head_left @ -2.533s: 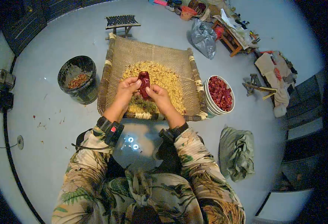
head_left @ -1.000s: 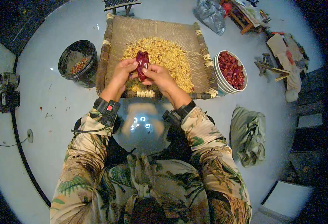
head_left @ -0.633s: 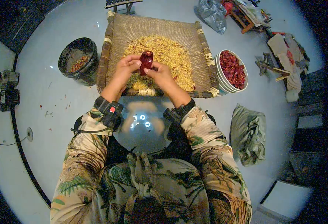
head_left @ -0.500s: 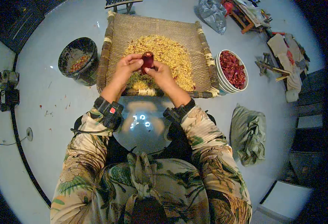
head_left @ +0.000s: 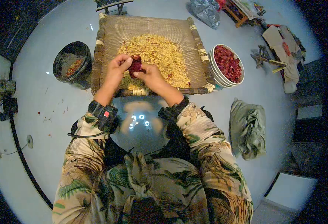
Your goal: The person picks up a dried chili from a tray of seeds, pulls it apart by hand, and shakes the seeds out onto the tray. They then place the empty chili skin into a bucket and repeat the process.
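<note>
A dark red dried chili pepper (head_left: 135,65) is pinched between my two hands, above the near part of a woven screen. My left hand (head_left: 117,68) grips its upper left side, thumb and fingers closed together. On the right, my right hand (head_left: 152,77) holds its lower end with thumb and fingertips. Beneath both hands, a broad heap of yellow seeds (head_left: 156,48) mixed with red bits lies on the wood-framed screen (head_left: 145,24). A shiny rounded metal surface (head_left: 139,130) sits between my knees, just below the frame's near edge.
Left of the frame stands a black bucket (head_left: 56,69) with reddish-yellow scraps inside. To its right, a white bucket (head_left: 217,71) is full of red chili pieces (head_left: 228,64). A green-grey sack (head_left: 247,128) lies on the floor at right. Farther back are a plastic bag (head_left: 206,13) and low stools.
The view has shifted slightly, moving the scene left. The chili, smooth and rounded earlier, now shows a wrinkled, flattened, torn-looking side. Both hands keep hold of it.
</note>
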{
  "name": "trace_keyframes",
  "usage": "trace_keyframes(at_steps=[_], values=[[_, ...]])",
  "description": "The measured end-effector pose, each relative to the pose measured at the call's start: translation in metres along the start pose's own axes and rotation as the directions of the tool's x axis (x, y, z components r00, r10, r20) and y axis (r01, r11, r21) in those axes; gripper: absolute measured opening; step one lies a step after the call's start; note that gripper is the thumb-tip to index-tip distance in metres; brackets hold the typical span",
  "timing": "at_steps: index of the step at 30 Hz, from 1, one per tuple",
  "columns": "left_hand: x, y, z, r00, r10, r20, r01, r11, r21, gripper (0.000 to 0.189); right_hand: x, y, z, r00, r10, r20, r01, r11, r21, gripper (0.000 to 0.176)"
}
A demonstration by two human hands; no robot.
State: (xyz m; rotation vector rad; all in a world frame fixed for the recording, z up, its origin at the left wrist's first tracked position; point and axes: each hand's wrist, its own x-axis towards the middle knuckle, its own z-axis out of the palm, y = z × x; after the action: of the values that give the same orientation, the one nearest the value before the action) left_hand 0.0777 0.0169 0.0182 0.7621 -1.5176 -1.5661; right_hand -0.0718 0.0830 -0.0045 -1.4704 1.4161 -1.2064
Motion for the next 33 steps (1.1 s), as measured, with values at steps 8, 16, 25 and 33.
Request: trace_keyframes(at_steps=[8, 16, 25, 33], values=[[-0.003, 0.003, 0.003, 1.000, -0.002, 0.002, 0.002, 0.998, -0.058, 0.016, 0.001, 0.006, 0.007, 0.998, -0.052, -0.020, 0.051, 0.998, -0.045, 0.014], [-0.005, 0.005, 0.007, 0.999, -0.020, 0.034, 0.016, 0.996, 0.093, 0.018, 0.004, 0.005, 0.005, 0.999, -0.037, 0.011, 0.034, 0.982, 0.188, 0.012], [-0.007, 0.001, 0.004, 0.996, -0.072, -0.050, 0.075, 0.996, 0.049, 0.016, 0.003, 0.001, 0.006, 0.989, 0.094, 0.118, -0.120, 0.964, 0.239, 0.011], [-0.010, 0.017, 0.013, 0.991, -0.121, -0.050, 0.120, 0.992, -0.022, 0.019, 0.003, -0.004, -0.003, 0.963, 0.222, 0.151, -0.262, 0.903, 0.341, 0.020]])
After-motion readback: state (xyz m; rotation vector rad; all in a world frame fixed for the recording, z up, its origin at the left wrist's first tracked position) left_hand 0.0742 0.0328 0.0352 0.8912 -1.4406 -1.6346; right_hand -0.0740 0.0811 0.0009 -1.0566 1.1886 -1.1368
